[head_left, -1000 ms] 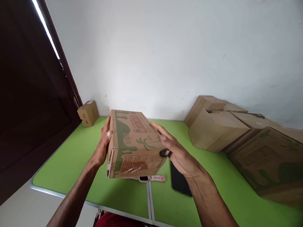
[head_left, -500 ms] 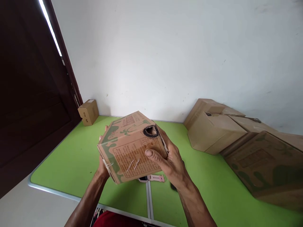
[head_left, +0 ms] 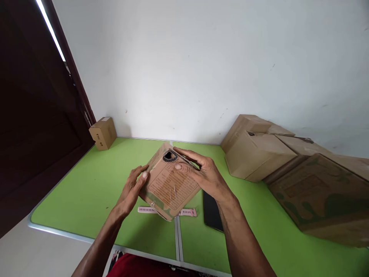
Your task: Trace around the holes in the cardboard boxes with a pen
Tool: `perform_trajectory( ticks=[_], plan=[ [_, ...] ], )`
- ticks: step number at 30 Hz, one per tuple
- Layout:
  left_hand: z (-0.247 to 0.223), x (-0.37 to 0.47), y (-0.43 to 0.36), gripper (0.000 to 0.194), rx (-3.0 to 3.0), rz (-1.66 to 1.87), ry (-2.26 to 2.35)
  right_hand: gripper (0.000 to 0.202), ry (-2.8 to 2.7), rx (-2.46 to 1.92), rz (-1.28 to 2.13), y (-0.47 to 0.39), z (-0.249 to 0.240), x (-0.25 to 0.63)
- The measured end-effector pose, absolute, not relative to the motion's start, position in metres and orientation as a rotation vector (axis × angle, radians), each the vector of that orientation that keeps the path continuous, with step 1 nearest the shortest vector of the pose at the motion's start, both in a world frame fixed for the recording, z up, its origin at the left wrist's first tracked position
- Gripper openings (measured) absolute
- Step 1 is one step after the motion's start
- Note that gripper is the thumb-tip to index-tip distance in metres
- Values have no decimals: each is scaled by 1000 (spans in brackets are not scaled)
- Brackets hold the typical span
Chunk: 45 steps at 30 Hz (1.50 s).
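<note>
Brown cardboard, printed with green shapes and blocks of small text, fills the middle of the view: a small carton (head_left: 170,184) held in the air above a bright green surface (head_left: 86,192), between two bare hands. The left hand (head_left: 131,192) presses its fingers (head_left: 142,175) flat against the carton's left edge, extended rather than curled. The right hand (head_left: 206,177) wraps over the top right, its fingers (head_left: 187,156) bent around the upper edge beside a dark-rimmed round hole (head_left: 170,156).

The carton is tilted like a diamond, one corner down toward the surface and the holed corner up. Its printed face looks toward the camera, and its long axis appears to run away from the viewer into the scene, though most of its length is hidden.

Directly beneath lies a pink watch strap (head_left: 167,211), with a dark phone (head_left: 211,211) just to its right. Because the left hand only presses rather than grips, the tilted carton could slip and drop corner-first onto the strap or phone.

Several larger cartons (head_left: 259,154) lean along the wall at right; a small box (head_left: 103,132) sits at far left.
</note>
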<state>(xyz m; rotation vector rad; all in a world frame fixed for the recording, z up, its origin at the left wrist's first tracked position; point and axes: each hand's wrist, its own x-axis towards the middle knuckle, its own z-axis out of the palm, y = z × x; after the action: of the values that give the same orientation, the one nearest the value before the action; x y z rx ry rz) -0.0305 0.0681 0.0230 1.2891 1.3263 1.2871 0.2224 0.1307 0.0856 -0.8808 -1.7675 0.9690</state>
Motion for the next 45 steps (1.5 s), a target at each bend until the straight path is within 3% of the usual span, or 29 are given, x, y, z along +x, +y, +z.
perform_trajectory(
  ticks=[7,12,18,24,33,37,45],
  plan=[
    [82,-20,82,80,1656,1113,1420,56,-1828,-857,925,138,95,208],
    [85,-3,91,72,1652,1200,1422,59,-1615,-1142,675,125,93,201],
    [87,12,86,65,1678,1227,1429,78,-1669,-1552,468,103,99,195],
    [84,18,84,59,1654,1262,1482,64,-1782,-1686,451,92,111,189],
    [97,22,95,25,1675,1232,1540,59,-1819,-1817,296,88,117,169],
    [93,21,96,32,1700,1232,1497,53,-1823,-1860,181,89,111,162],
    [85,22,93,69,1714,1154,1414,60,-1903,-1657,241,104,110,193]
  ],
)
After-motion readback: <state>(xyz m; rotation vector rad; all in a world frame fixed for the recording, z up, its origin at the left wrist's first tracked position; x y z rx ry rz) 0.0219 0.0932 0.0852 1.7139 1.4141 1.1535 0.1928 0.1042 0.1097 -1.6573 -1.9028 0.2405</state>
